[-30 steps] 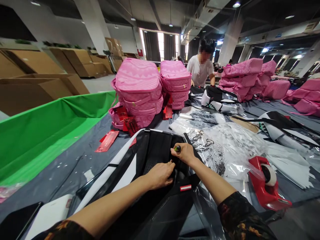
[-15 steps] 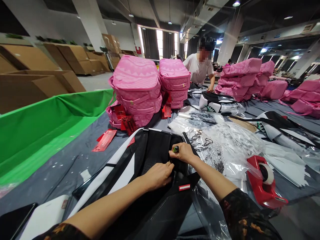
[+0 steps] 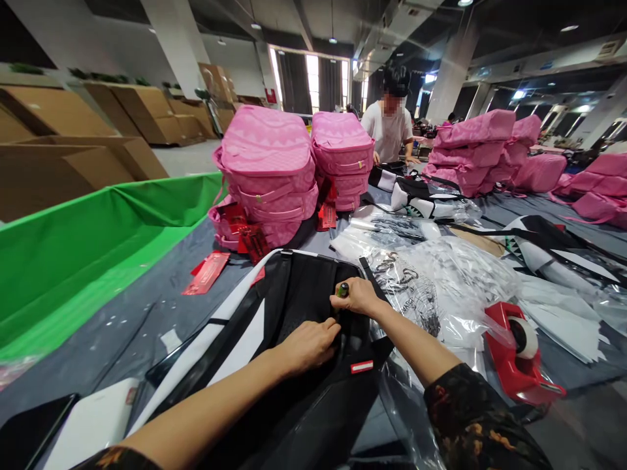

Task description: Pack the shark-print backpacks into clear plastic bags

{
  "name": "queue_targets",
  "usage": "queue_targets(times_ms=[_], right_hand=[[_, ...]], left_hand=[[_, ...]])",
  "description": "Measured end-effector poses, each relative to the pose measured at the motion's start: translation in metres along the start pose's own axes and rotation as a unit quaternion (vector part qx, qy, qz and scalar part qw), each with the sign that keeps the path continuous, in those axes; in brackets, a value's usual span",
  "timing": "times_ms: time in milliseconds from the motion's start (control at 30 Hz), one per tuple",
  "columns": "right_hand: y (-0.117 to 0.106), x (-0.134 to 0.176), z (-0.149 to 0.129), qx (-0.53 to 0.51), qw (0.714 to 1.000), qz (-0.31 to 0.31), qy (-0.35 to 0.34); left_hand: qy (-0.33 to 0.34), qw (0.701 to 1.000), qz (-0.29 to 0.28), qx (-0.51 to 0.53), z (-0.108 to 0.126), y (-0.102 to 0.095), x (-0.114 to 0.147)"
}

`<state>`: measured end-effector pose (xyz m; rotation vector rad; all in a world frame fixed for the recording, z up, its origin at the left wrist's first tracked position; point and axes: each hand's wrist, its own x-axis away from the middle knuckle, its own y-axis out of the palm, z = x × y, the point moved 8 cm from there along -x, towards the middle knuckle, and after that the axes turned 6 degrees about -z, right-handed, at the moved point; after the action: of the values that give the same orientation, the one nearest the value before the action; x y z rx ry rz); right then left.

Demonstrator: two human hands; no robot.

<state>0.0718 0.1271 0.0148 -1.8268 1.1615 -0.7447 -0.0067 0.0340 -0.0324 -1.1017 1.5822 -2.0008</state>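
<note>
right fingers (image 3: pixel 337 301) — near backpack (image 3: pixel 306 284) edge

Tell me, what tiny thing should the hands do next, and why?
Perhaps the left hand should press the black-and-white bag steady: it lies against the bag's black side, close to where the right hand grips a small green-and-black tool, whose lower end is hidden.

Co-worker (image 3: pixel 386 130) straightened up, head (image 3: pixel 396 83) shifted left
</note>
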Motion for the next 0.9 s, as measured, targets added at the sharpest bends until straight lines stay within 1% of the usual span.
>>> queue_targets(times_ms=[67,167,267,333,433,467,600,733,833,900], right_hand=[[0.001,0.0,-0.001,0.008,1.0,-0.002,-0.002],[-0.003,0.001,0.001,0.009,0.999,0.029,0.011],[0.001,0.002,-0.002,0.004,1.0,0.013,-0.011],[0.001,0.003,-0.003,-0.003,1.0,0.013,-0.02],[-0.004,0.004,0.001,-0.007,0.999,0.054,-0.001],[-0.004,0.004,0.001,-0.005,0.998,0.056,-0.002],[0.004,0.005,-0.002,0.005,1.0,0.013,-0.026],[0.001,0.006,0.002,-0.005,0.998,0.061,-0.01],[0.007,0.004,0.0,-0.017,0.998,0.052,-0.027],[0.006,0.002,0.0,-0.03,0.997,0.069,-0.02]], left_hand=[[-0.006,1.0,0.003,-0.003,0.0,0.001,-0.001],[-0.005,1.0,0.009,0.0,0.002,0.001,-0.002],[-0.007,1.0,0.002,0.003,0.003,0.001,-0.001],[-0.011,1.0,-0.001,0.006,0.004,0.001,0.0],[-0.014,1.0,0.009,0.019,0.004,0.0,0.003],[-0.013,1.0,0.012,0.023,0.004,0.0,0.003],[-0.018,0.999,0.01,0.031,0.004,0.003,0.005],[-0.026,0.999,0.011,0.037,0.004,0.006,0.003],[-0.03,0.999,0.003,0.045,0.004,0.01,0.001],[-0.026,0.997,0.023,0.07,0.002,0.008,0.001]])
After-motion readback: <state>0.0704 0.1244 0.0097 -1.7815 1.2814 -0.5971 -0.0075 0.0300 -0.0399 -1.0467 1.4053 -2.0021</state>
